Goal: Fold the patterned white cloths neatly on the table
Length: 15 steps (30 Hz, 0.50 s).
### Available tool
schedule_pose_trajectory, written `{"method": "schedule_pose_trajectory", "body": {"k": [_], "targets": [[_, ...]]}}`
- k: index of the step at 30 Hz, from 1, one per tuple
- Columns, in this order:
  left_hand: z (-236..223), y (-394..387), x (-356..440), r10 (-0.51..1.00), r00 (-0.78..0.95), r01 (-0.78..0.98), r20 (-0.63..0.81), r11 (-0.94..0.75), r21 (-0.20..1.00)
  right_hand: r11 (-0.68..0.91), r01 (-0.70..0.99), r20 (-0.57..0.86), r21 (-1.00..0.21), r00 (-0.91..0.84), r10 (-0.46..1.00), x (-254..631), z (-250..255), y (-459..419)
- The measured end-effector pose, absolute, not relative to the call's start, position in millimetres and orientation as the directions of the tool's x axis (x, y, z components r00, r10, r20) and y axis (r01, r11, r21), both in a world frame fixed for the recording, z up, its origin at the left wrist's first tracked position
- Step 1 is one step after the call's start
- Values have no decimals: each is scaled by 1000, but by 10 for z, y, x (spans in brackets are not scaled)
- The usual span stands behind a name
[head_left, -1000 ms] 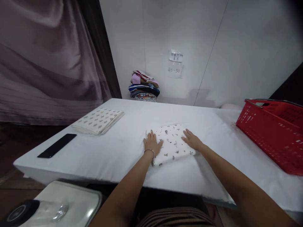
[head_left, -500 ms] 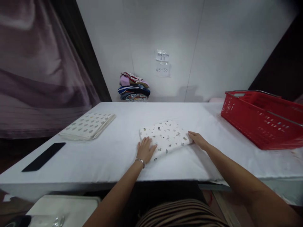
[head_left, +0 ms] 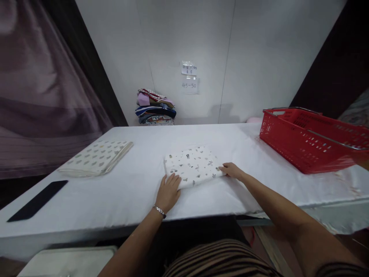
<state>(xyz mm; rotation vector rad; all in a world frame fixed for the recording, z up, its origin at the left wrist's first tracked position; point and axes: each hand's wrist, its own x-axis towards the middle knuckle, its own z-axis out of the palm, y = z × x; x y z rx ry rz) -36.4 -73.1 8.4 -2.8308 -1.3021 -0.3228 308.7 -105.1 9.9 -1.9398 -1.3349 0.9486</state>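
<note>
A folded white cloth (head_left: 192,165) with small grey and olive prints lies on the white-covered table in front of me. My left hand (head_left: 168,192) rests at its near left corner, palm down, fingers stretched out over the edge. At the right corner, my right hand (head_left: 231,170) has the fabric pinched between thumb and fingers. The cloth is flat, its near edge slightly rounded by the fold. A metal bracelet (head_left: 159,211) circles my left wrist.
On the left lie another folded cloth (head_left: 96,158) with grey shapes and a dark flat strip (head_left: 37,201). A red plastic basket (head_left: 305,144) stands at the right. Stacked folded fabrics (head_left: 155,109) sit at the back by the wall, beside paper signs (head_left: 189,79).
My left hand has slid from on top of the cloth toward its near left corner. My right hand still grips the right corner. The view has turned slightly to the right.
</note>
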Motion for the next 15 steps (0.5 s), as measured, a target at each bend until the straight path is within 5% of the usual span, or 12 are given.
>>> {"method": "schedule_pose_trajectory", "body": {"k": [4, 7, 10, 15], "targets": [[102, -689, -507, 787, 592, 787, 176, -611, 84, -237, 728, -153, -644, 181, 972, 2979, 78, -1196], [82, -707, -541, 804, 573, 801, 157, -591, 99, -148, 875, 85, -460, 210, 974, 2896, 42, -1277], [54, -734, -525, 812, 561, 807, 162, -580, 109, 40, 949, 286, -314, 54, 957, 2795, -52, -1335], [66, -759, -509, 831, 539, 819, 139, -555, 142, 191, 966, 245, -174, -146, 959, 2723, -246, -1419]]}}
